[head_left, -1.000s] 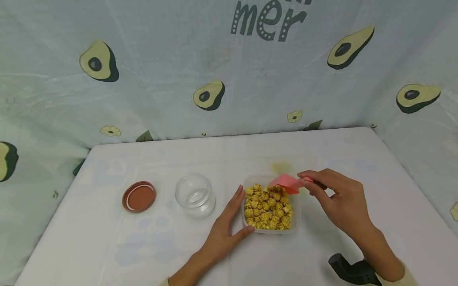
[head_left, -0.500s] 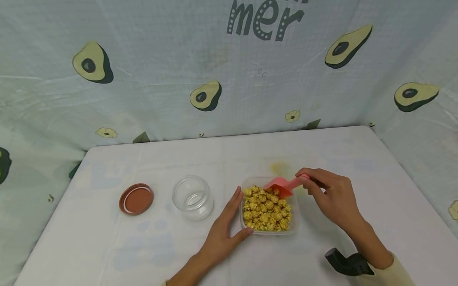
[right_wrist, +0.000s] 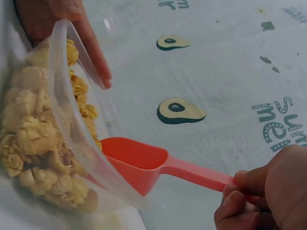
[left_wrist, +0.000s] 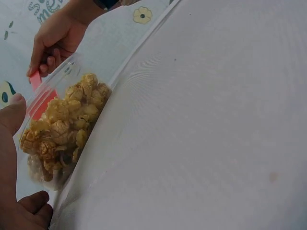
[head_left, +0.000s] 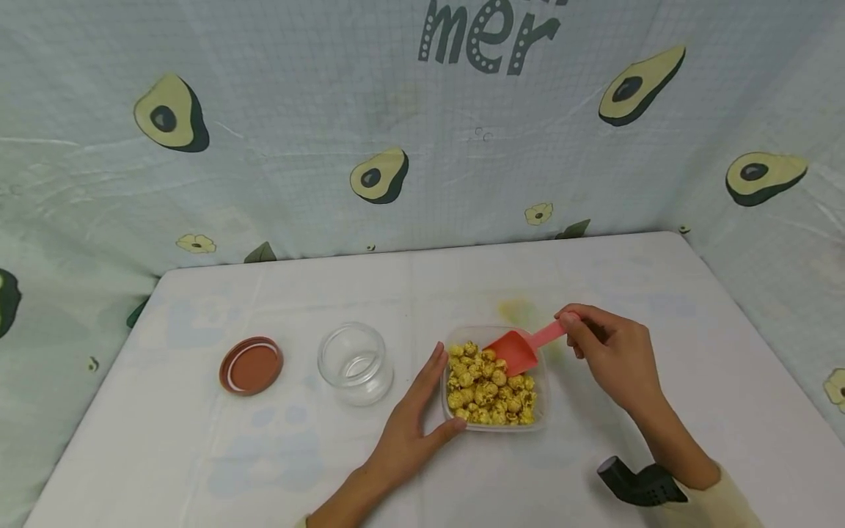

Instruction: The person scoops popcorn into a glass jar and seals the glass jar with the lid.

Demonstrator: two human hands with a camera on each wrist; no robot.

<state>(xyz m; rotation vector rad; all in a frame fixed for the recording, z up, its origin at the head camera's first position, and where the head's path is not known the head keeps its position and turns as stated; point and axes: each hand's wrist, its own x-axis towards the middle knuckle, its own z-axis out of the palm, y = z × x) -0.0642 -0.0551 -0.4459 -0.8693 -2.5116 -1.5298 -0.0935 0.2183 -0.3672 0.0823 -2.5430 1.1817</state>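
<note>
A clear plastic container (head_left: 545, 411) of yellow caramel popcorn (head_left: 485, 392) sits in front of me. My left hand (head_left: 409, 436) rests against its left side, index finger straight along the wall and thumb (left_wrist: 17, 112) at the near-left rim corner. My right hand (head_left: 614, 352) pinches the handle of a pink-red scoop (head_left: 518, 354) between thumb and fingers. The scoop slants down over the far right rim, its hollow facing up and its tip in among the popcorn. In the right wrist view the scoop's bowl (right_wrist: 136, 155) looks mostly bare inside; its front end is hidden by popcorn and rim.
An uncovered clear jar (head_left: 356, 367) stands left of the container. Farther left lies a reddish-brown lid (head_left: 251, 366), inner side up. A white cloth covers the table (head_left: 317, 469), and an avocado-print sheet (head_left: 284, 147) hangs behind. A black device (head_left: 640, 484) is strapped to the right wrist.
The scoop has turned its hollow upward and slid slightly left into the popcorn, its handle rising. Popcorn near it has shifted. My left hand stays on the container.
</note>
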